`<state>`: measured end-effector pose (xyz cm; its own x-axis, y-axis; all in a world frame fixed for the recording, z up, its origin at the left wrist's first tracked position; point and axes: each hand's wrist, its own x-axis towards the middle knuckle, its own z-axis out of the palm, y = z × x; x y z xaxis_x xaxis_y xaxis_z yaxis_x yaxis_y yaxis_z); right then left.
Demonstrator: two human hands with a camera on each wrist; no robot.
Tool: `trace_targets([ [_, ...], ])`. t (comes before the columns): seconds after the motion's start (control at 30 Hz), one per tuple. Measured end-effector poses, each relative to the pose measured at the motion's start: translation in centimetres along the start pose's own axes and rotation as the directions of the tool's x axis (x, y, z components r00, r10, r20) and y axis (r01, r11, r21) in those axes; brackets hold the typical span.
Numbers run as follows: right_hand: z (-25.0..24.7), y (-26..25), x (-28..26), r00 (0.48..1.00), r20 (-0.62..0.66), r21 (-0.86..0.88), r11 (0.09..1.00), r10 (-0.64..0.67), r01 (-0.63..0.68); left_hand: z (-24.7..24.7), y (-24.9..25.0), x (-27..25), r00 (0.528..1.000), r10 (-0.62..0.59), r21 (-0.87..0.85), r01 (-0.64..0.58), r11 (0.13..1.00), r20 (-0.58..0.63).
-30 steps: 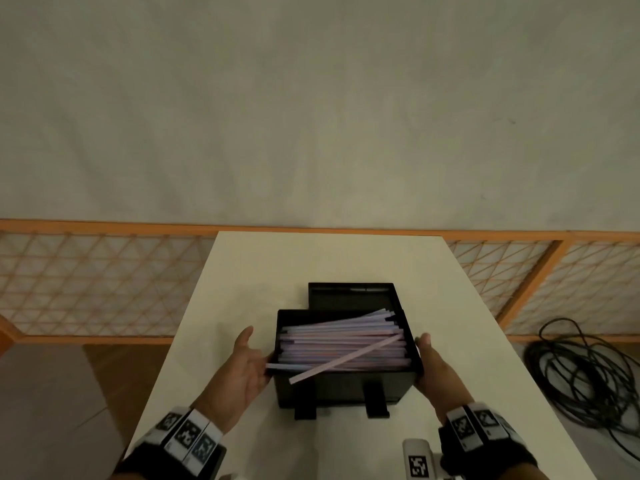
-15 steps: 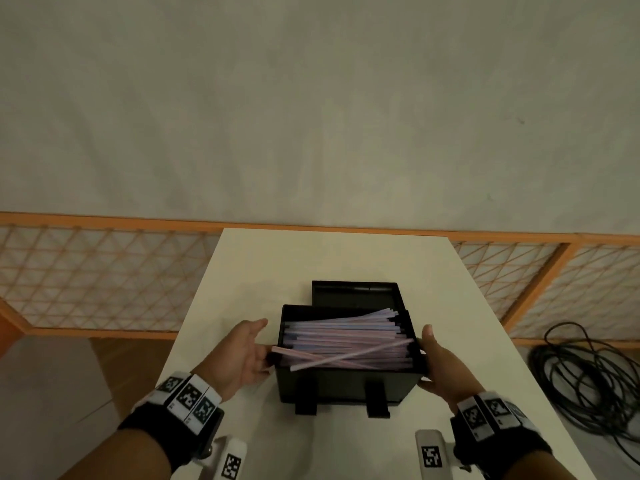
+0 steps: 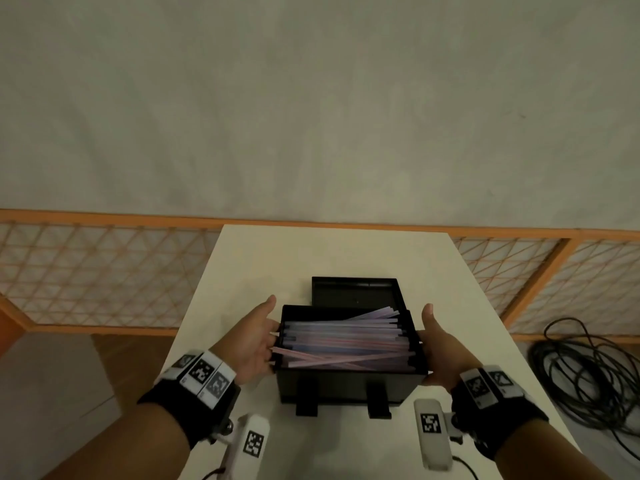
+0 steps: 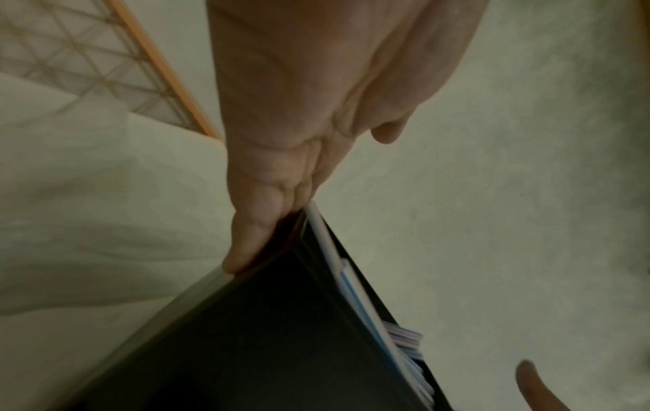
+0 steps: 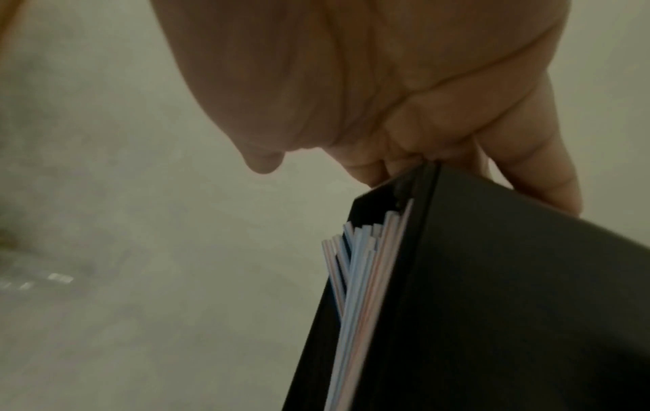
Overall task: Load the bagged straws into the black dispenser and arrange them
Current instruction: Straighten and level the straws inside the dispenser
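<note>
The black dispenser point(image 3: 346, 386) stands on the white table point(image 3: 311, 258) with its lid point(image 3: 356, 292) open behind it. Pastel straws point(image 3: 346, 341) fill it lengthwise, and a few pink ones lie crossed at the front. My left hand point(image 3: 256, 341) presses flat on the box's left side, fingers against the straw ends that stick out there. My right hand point(image 3: 440, 351) lies flat on the right wall, thumb up. The left wrist view shows the left hand point(image 4: 267, 194) with straight fingers on the dispenser point(image 4: 263, 333) wall beside the straws point(image 4: 404, 336). In the right wrist view, the right hand point(image 5: 422, 125) touches the dispenser point(image 5: 510, 292) edge near the straws point(image 5: 359, 278).
An orange lattice railing point(image 3: 86, 271) runs behind and beside the table. Coiled black cables point(image 3: 588, 368) lie on the floor at the right. The table's edges are close to both hands.
My left hand has moved in against the dispenser's left side and the protruding straw ends. The long diagonal pink straw now lies lower inside. My right hand stays on the right wall.
</note>
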<state>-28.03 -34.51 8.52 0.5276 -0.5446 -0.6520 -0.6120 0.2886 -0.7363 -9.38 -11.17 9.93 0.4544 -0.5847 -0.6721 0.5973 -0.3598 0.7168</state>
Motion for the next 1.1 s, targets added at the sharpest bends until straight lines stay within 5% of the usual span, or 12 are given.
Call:
trace_targets([
  [0.3, -0.8, 0.0, 0.6, 0.999, -0.039, -0.139, 0.990, -0.006, 0.000, -0.2, -0.3, 1.0, 0.999, -0.037, 0.060, 0.038, 0.997, -0.016],
  [0.43, -0.8, -0.4, 0.7, 0.993, -0.094, -0.286, 0.957, -0.072, 0.042, 0.0, 0.6, 1.2, 0.991, 0.009, 0.224, 0.022, 0.974, -0.136],
  [0.57, -0.7, -0.7, 0.9, 0.967, -0.121, -0.575, 0.810, -0.226, 0.117, 0.6, 0.7, 1.7, 0.983, 0.125, 0.508, -0.039, 0.860, -0.135],
  [0.67, -1.2, -1.1, 0.9, 0.891, -0.128, -0.684, 0.689, -0.436, 0.239, 0.6, 1.1, 1.5, 0.971, 0.215, 0.414, -0.155, 0.897, -0.102],
  [0.9, -0.3, -0.1, 1.9, 0.914, -0.122, -0.512, 0.814, -0.386, 0.275, 0.7, -0.2, 2.0, 0.978, 0.187, 0.368, -0.142, 0.919, -0.089],
  [1.1, -0.3, 0.6, 1.7, 0.933, -0.057, -0.314, 0.894, -0.354, 0.320, -0.5, 0.2, 1.0, 0.975, 0.130, 0.376, -0.191, 0.907, 0.182],
])
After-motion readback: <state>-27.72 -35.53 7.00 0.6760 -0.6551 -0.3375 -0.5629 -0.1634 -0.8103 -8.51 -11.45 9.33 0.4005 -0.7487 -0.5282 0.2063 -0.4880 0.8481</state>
